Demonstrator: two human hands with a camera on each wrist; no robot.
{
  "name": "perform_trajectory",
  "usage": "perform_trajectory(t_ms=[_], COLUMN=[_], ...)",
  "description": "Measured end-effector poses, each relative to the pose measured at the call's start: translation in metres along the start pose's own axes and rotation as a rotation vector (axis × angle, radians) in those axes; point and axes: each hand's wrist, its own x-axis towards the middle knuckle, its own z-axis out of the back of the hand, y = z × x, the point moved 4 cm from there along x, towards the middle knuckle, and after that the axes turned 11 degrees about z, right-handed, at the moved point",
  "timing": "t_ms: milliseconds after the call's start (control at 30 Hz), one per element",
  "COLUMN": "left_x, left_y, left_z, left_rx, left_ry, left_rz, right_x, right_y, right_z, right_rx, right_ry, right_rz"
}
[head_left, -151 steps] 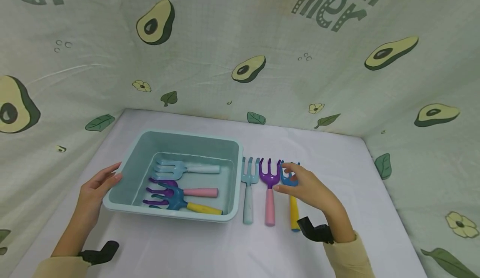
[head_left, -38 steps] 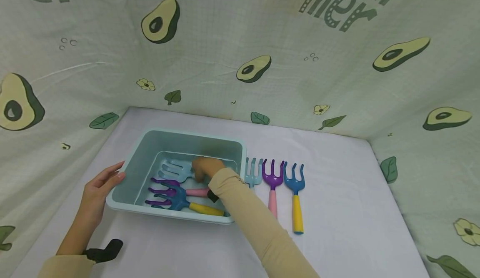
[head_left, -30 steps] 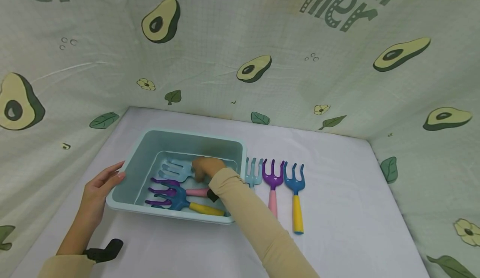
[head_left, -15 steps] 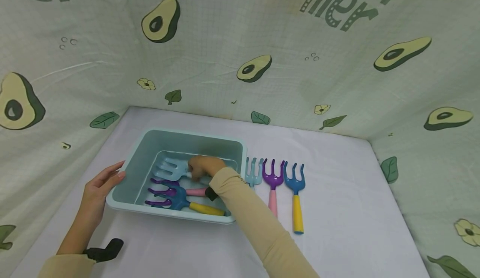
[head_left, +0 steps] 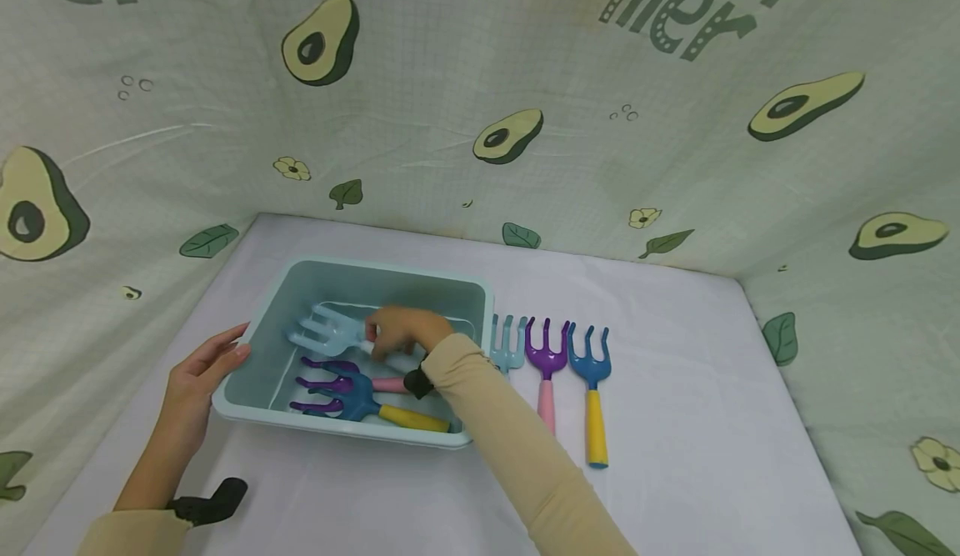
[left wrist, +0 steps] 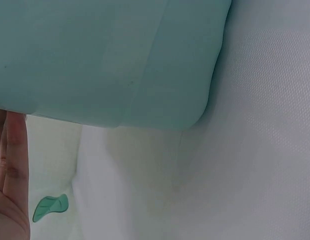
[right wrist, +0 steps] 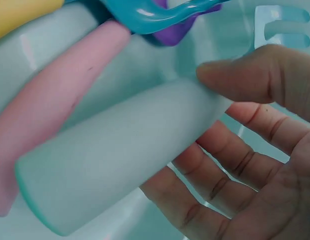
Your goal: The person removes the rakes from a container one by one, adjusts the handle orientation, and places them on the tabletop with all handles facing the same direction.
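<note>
My right hand pinches a light blue toy garden fork inside the pale green basin. The thumb presses the upper end of its pale handle in the right wrist view, with the fingers underneath. The fork's prongs point left, close to the basin's left wall. In front of it, in the basin, lie a purple fork with a pink handle and a blue fork with a yellow handle. My left hand touches the basin's left rim, fingers straight against the outside in the left wrist view.
Right of the basin, in a row on the white-covered table, lie another light blue fork, a purple fork and a blue fork. My right sleeve covers part of the row. An avocado-print cloth stands behind.
My right hand has gone from the table's row of forks into the basin and taken hold of the light blue fork. That fork has shifted left and tilted. The left hand stays put.
</note>
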Motion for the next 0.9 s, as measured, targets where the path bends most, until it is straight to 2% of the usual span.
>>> perform_trajectory(t_ms=[100,133,233,300,333,367,433,533,567,600,667,733,833,900], left_x=[-0.011,-0.013,-0.018,-0.018,-0.017,-0.016,-0.011,0.003,0.006,0.011,0.007,0.011,0.003,0.005], left_y=[-0.013,-0.015,-0.021,-0.021,-0.019,-0.018,-0.013,0.005,0.007,0.013,0.008,0.013,0.005,0.008], left_z=[-0.003,-0.004,-0.006,-0.006,-0.006,-0.005,-0.004,0.000,0.001,0.002,0.001,0.002,0.000,0.000], left_rx=[0.021,-0.016,0.023,-0.004,-0.032,0.010,0.019,0.029,0.061,0.056,0.060,0.074,0.077,0.073], left_ry=[0.005,0.000,0.010,0.003,-0.005,-0.003,0.003,-0.013,0.001,-0.004,-0.015,-0.008,-0.018,-0.012], left_rz=[0.010,-0.001,0.015,0.012,0.005,0.015,0.020,-0.004,0.011,-0.012,-0.023,-0.030,-0.002,0.006], right_x=[-0.001,-0.001,-0.001,-0.002,-0.003,-0.003,-0.004,-0.004,-0.004,-0.004,-0.003,-0.003,-0.003,-0.005], right_y=[0.003,0.003,0.006,0.007,0.008,0.008,0.009,0.010,0.011,0.011,0.011,0.013,0.016,0.018], right_z=[0.002,0.003,0.005,0.007,0.008,0.008,0.010,0.011,0.012,0.013,0.014,0.015,0.018,0.020], right_rx=[0.049,0.067,0.105,0.122,0.131,0.129,0.147,0.183,0.192,0.211,0.244,0.282,0.336,0.368], right_ry=[-0.001,-0.003,-0.007,-0.007,-0.008,-0.005,-0.001,-0.003,-0.006,-0.013,-0.026,-0.046,-0.080,-0.109], right_rz=[0.028,0.040,0.065,0.077,0.081,0.084,0.097,0.122,0.129,0.139,0.163,0.187,0.228,0.251])
